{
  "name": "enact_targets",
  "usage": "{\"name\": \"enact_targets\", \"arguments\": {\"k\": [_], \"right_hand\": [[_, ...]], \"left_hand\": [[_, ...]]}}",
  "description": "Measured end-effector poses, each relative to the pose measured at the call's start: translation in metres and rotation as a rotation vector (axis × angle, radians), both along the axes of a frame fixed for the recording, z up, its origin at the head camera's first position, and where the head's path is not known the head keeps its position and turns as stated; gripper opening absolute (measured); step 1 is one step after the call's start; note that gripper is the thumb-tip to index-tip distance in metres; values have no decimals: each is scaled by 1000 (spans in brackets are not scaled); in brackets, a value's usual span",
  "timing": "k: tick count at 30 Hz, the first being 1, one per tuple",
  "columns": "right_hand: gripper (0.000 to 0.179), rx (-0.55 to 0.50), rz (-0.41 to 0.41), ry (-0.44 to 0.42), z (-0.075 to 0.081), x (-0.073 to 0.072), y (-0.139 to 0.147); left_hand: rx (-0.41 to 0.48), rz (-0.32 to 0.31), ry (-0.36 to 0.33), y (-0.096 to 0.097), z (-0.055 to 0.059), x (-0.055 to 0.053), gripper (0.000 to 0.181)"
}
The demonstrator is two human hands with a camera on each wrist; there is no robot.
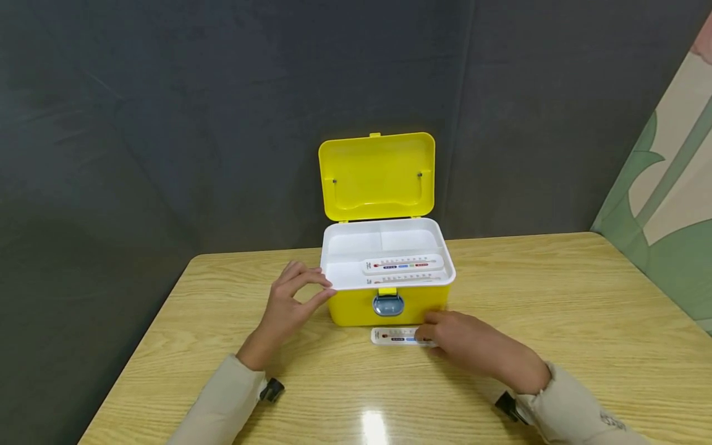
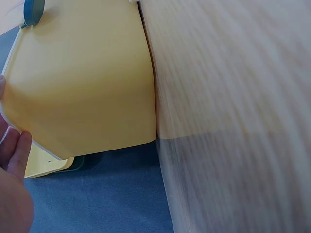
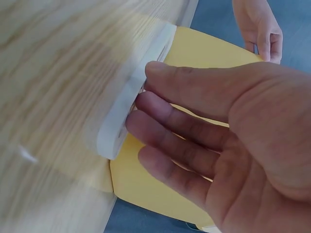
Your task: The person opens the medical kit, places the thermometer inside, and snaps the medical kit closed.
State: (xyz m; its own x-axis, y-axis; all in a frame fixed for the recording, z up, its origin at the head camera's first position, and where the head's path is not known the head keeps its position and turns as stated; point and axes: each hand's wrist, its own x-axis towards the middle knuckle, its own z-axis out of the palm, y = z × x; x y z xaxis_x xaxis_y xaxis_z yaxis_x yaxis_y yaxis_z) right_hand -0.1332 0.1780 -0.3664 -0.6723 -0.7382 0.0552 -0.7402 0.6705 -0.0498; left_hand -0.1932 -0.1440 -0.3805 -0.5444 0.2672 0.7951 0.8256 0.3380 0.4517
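Thermometer (image 1: pixel 396 335) under right hand's (image 1: pixel 473 347) fingertips

Even bright overhead light; glare spot on table (image 1: pixel 374 426) near edge; both wrist views motion-blurred, head view sharp.

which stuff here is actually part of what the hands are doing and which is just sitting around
In use:
- yellow box, lid open; left hand touches its white tray rim
- thermometer on the table, under the right hand fingertips
- two thermometers in the tray

Just there:
- wooden table
- dark backdrop
- leaf-patterned panel
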Motion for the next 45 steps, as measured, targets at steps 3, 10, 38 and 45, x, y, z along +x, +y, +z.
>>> {"name": "enact_targets", "arguments": {"k": [3, 10, 38, 45], "right_hand": [[22, -28, 29, -5, 0, 0, -1], [30, -86, -27, -2, 2, 2, -5], [38, -47, -12, -41, -12, 1, -6], [37, -56, -16, -38, -13, 2, -6]], "left_hand": [[0, 4, -10, 0, 0, 1, 24], [1, 6, 12, 0, -2, -1, 26], [-3, -5, 28, -1, -1, -2, 26], [-4, -6, 36, 0, 0, -2, 29]]}}
